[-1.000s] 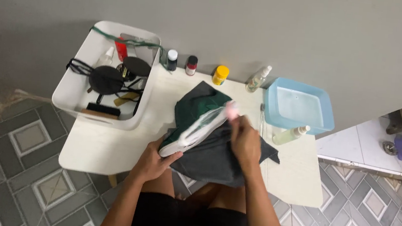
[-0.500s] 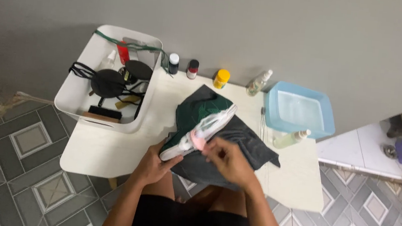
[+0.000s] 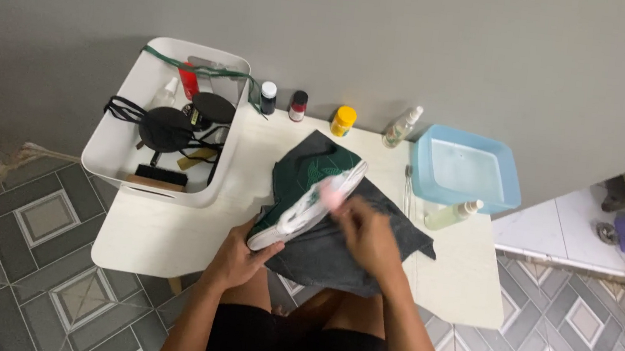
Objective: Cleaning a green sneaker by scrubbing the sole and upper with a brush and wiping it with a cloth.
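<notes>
A dark green shoe with a white sole lies on its side on a dark grey cloth on the white table. My left hand grips the shoe at its heel end, near the table's front edge. My right hand holds a small pink pad against the middle of the white sole.
A white basket with black laces, a brush and bottles stands at the left. Small jars, a yellow-capped jar and a spray bottle line the wall. A light blue basin sits at the right, with another spray bottle beside it.
My right hand slid the pink pad from the toe end down toward the heel, then back up to the middle of the sole. My left hand stayed on the heel.
</notes>
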